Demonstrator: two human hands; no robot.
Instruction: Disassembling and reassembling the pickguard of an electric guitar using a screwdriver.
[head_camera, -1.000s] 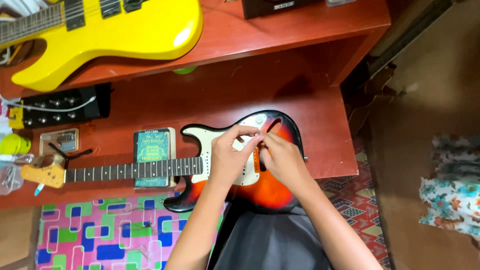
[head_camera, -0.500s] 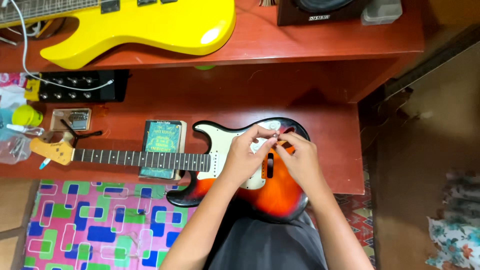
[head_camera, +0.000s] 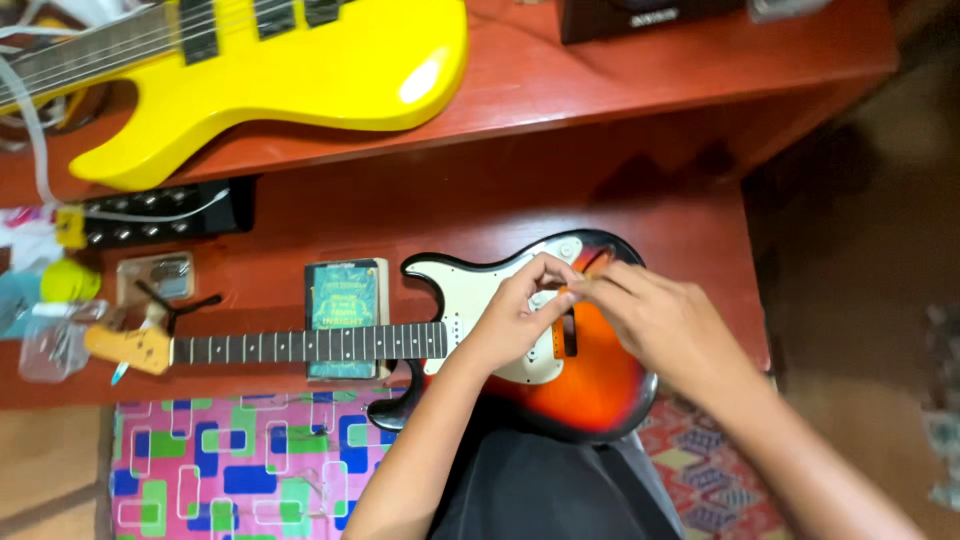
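My left hand (head_camera: 515, 320) and right hand (head_camera: 655, 325) meet over the white pickguard (head_camera: 470, 295) of the sunburst guitar (head_camera: 590, 385). The fingertips of both are pressed together around something too small to make out, so I cannot tell what they pinch; my hands hide that part of the body. The guitar lies along the front edge of the red lower shelf (head_camera: 400, 215), its body overhanging my lap, its neck (head_camera: 300, 347) reaching towards the left edge. Under the neck rests a dark green book-shaped box (head_camera: 343, 315) with a pale border. Near the left edge sit a small clear packet (head_camera: 155, 277) and a blurred yellow round object (head_camera: 70, 282). A yellow guitar (head_camera: 300, 70), cut off at the top, occupies the upper shelf (head_camera: 640, 80).
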